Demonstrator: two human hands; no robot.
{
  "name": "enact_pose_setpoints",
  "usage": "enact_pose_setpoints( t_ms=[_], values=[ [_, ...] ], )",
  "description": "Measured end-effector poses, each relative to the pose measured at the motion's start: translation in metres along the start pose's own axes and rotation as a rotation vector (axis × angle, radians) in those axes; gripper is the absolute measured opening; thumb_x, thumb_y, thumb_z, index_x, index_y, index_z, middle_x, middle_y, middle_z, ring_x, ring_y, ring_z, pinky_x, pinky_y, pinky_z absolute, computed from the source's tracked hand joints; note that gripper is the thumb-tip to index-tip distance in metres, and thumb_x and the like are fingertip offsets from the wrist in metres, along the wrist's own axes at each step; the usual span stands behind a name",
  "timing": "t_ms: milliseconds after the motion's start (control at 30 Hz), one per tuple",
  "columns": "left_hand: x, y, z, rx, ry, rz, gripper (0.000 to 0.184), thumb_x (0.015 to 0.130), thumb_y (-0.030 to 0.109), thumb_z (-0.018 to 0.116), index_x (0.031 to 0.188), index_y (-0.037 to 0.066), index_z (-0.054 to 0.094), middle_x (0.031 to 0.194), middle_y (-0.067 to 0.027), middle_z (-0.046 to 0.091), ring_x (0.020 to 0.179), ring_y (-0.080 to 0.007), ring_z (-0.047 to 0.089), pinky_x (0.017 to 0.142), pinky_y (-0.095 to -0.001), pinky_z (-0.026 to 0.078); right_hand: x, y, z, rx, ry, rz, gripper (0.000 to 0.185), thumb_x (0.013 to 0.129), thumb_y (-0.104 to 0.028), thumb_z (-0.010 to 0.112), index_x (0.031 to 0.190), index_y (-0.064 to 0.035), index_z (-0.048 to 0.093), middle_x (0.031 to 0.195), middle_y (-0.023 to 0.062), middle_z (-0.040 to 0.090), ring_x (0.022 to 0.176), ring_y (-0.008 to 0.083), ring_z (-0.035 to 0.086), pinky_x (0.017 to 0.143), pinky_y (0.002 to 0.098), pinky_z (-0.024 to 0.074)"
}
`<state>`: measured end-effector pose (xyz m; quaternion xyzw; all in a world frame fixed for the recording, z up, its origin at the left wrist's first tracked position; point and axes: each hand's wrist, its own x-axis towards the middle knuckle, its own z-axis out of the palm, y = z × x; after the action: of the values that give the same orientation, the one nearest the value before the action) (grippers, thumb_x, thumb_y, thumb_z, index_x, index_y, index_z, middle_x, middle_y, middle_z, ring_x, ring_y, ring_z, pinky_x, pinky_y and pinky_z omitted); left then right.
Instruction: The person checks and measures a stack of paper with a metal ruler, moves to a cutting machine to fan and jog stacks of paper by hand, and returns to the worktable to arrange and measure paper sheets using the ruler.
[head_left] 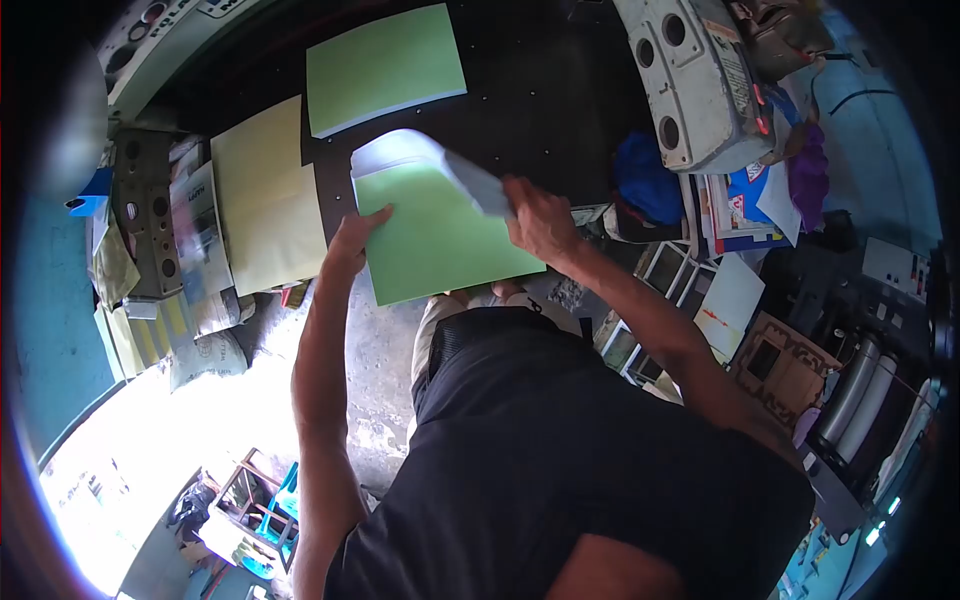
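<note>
A stack of green paper (440, 235) with white undersides lies in front of me, its near edge close to my body. My right hand (543, 222) is closed on the right end of a lifted part of the stack, whose white underside (398, 148) curls up from the far edge. At the left edge, my left hand (357, 238) has its thumb on the green top; its other fingers are mostly hidden, and it appears to grip the edge. Farther back on the dark perforated table (540, 110) rests a second green paper stack (385, 65).
Pale yellow sheets (265, 200) lie to the left of the stack. A grey metal machine part with round holes (690, 90) stands at the back right, near a blue cloth bundle (648, 180). A white metal rack (640, 310) is below my right forearm.
</note>
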<state>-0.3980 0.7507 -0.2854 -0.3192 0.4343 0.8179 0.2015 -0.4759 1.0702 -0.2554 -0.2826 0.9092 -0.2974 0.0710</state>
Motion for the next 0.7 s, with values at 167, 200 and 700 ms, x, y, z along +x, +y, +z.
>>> enact_pose_setpoints(
  t_ms=[167, 200, 700],
  values=[
    [-0.003, -0.031, 0.033, 1.25, 0.539, 0.824, 0.042, 0.085, 0.034, 0.072, 0.108, 0.001, 0.06, 0.09, -0.0268, 0.068, 0.076, -0.0423, 0.069, 0.063, -0.0468, 0.052, 0.032, 0.041, -0.011, 1.134, -0.205, 0.707, 0.047, 0.081, -0.034, 0.073, 0.107, 0.0047, 0.066, 0.086, 0.0173, 0.069, 0.074, 0.0299, 0.069, 0.075, 0.0396, 0.0542],
    [-0.006, -0.036, 0.036, 1.269, 0.57, 0.732, 0.043, 0.082, 0.037, 0.073, 0.103, 0.002, 0.058, 0.09, -0.0257, 0.068, 0.081, -0.0433, 0.068, 0.063, -0.0489, 0.051, 0.033, 0.048, 0.003, 0.971, -0.191, 0.572, 0.046, 0.08, -0.034, 0.073, 0.106, 0.0034, 0.067, 0.085, 0.02, 0.07, 0.077, 0.0346, 0.07, 0.073, 0.0427, 0.0547],
    [-0.018, 0.0, 0.068, 1.355, 0.594, 0.532, 0.044, 0.088, 0.037, 0.062, 0.083, -0.006, 0.07, 0.084, -0.0316, 0.066, 0.088, -0.0475, 0.066, 0.08, -0.0522, 0.052, 0.062, -0.011, -0.009, 0.109, -0.131, 0.407, 0.041, 0.088, -0.028, 0.063, 0.095, 0.0126, 0.062, 0.089, 0.0329, 0.066, 0.09, 0.0457, 0.067, 0.08, 0.0476, 0.0543]
  ],
)
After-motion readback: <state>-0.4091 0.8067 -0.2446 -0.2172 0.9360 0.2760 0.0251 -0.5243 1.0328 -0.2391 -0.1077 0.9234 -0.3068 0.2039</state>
